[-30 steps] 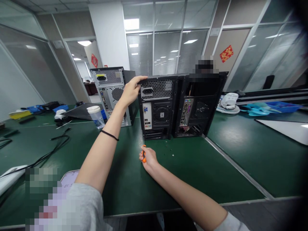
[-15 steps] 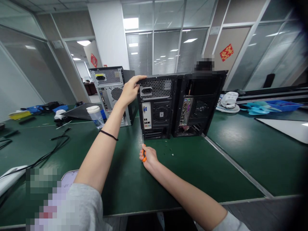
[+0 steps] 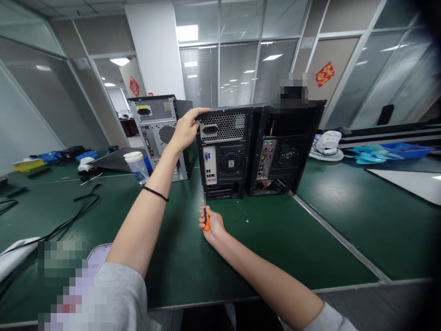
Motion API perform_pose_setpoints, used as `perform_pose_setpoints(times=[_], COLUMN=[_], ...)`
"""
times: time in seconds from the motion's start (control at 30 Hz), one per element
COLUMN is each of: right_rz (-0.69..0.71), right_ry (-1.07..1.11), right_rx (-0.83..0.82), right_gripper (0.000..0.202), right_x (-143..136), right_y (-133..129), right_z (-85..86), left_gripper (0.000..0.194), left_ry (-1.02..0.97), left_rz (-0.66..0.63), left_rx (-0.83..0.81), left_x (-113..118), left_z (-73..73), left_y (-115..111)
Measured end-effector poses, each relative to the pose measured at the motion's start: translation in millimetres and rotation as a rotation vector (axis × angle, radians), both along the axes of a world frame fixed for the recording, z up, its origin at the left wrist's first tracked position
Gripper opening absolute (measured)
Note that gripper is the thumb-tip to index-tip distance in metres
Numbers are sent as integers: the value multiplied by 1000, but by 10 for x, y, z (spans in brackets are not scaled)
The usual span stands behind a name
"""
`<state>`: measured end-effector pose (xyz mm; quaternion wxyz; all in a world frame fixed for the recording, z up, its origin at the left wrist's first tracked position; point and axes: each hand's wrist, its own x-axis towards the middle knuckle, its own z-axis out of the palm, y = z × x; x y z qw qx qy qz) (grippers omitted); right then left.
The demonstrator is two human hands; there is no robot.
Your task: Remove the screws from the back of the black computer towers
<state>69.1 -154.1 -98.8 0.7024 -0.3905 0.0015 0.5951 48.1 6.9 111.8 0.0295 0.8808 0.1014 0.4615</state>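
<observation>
"Gripping the orange screwdriver (image 3: 206,219), the right hand (image 3: 215,224) curls round its handle. Why so low?"

"Its shaft meets the middle computer case (image 3: 225,151) at a bottom corner — probably at a screw."

"And the left hand (image 3: 186,131)?"

"Fingers over the top edge, likely steadying it — upright on the tabletop (image 3: 275,248), loose screws (image 3: 247,221) in front."

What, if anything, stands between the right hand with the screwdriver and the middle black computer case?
Nothing visible; the screwdriver in the right hand points at the lower left corner of the computer case. The small loose bits lie to the right, on the table.
</observation>
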Motion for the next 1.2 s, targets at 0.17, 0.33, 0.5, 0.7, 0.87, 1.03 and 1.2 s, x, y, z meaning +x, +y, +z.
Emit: perform_pose_setpoints(times=[0.17, 0.33, 0.5, 0.7, 0.87, 1.03, 1.2], right_rz=[37, 72, 85, 76, 68, 47, 35], right_ry=[-11, -1, 8, 18, 45, 66, 83], right_rx=[-43, -52, -54, -63, -33, 13, 39], right_gripper=[31, 33, 34, 34, 35, 40, 42], right_x=[-2, 1, 4, 19, 11, 2, -3], right_y=[16, 18, 17, 20, 22, 43, 53], right_z=[-17, -23, -10, -15, -9, -9, -24], left_gripper=[45, 45, 45, 46, 46, 47, 47], left_ry=[4, 2, 13, 8, -5, 5, -12], left_rz=[-2, -9, -6, 1, 1, -10, -2], left_rx=[-28, -31, -1, -9, -13, -3, -7], left_x=[-3, -4, -3, -10, -5, -4, 2], left_z=[5, 3, 1, 0, -2, -1, -3], left_y=[-17, -8, 11, -10, -9, 3, 8])
